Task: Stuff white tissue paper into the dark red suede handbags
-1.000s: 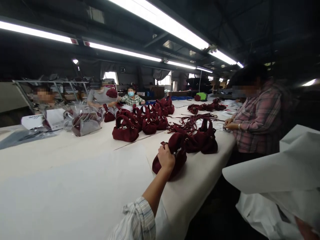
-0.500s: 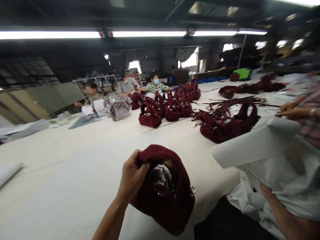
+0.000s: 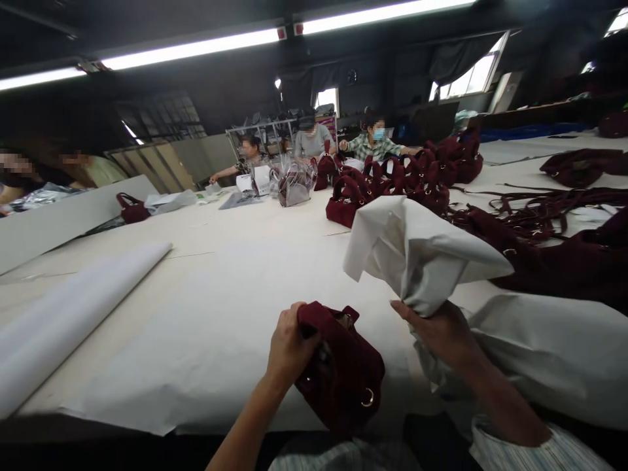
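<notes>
At the worktop's [image 3: 206, 314] near edge | left hand [image 3: 289, 347] grips burgundy bag [image 3: 343, 373] open | right hand [image 3: 439, 330] clutches bunched white paper [image 3: 417, 255] (stuffing apparently not yet in)

A small dark-red suede handbag [image 3: 343, 366] sits at the table's near edge, mouth open, metal ring showing. Just right, a bunched white paper sheet [image 3: 417, 255] stands raised.

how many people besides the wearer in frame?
5. Two at far left; three at the table's far end: one reaching, one in grey, one in a mask. Others may be hidden.
</notes>
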The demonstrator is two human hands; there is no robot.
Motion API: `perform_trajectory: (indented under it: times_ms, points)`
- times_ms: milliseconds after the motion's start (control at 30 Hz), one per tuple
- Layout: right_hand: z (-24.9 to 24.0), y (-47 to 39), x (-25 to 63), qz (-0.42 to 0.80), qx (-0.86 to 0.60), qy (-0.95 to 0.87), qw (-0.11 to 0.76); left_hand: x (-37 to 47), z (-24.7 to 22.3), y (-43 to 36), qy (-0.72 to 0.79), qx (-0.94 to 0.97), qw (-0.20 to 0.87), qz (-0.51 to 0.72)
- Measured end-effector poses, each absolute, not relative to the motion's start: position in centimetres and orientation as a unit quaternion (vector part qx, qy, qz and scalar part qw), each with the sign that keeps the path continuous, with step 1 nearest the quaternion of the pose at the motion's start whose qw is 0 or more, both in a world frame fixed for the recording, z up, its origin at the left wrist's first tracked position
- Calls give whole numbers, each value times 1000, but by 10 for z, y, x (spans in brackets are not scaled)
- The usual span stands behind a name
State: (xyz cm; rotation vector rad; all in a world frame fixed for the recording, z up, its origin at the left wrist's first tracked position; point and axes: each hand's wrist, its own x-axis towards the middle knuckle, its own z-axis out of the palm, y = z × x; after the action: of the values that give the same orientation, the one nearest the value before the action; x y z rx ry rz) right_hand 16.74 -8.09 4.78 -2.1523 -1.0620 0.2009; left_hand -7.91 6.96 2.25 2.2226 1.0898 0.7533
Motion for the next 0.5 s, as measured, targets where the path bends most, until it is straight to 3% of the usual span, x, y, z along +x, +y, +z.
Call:
perform_trajectory:
  times_ms: [133, 267, 367, 500]
  points:
    - [88, -48, 141, 37, -724, -504, 469, -58, 18, 78, 449, 783, 267, 338]
    - [94, -17, 106, 103, -587, -565, 571, -45, 7, 83, 498, 709, 292, 405]
    - [64, -3, 87, 227, -529, -579, 577, -47, -4, 86, 515, 660, 324, 440]
    - [21, -11, 72, 353, -551, -556, 512, -55, -17, 84, 501, 596, 398, 485]
